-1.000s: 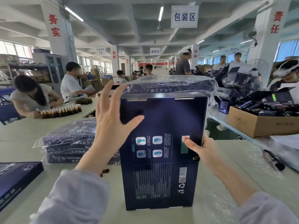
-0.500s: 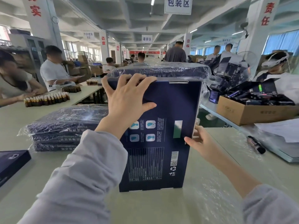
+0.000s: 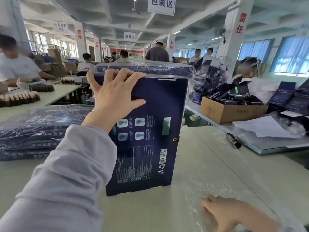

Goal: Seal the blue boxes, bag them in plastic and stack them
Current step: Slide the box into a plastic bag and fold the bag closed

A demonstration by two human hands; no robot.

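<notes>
The left grip (image 3: 115, 96) is hooking its fingers over the top edge of the blue box (image 3: 150, 131), with the thumb spreading on the printed face; the fingertips are hiding behind the edge. The blue box is standing upright on the worktop (image 3: 142, 215), in the centre. The right grip (image 3: 230, 213), at 5 o'clock, is lying on the clear plastic film (image 3: 209, 173); it is blurred and partly cut off by the frame, so I cannot tell if it is pinching the film or only resting. Behind the box top, at 12 o'clock, a plastic-wrapped pack (image 3: 143, 67) is showing only its upper part. At 9 o'clock a stack of bagged boxes (image 3: 41, 128) is lying, its left end cut off.
</notes>
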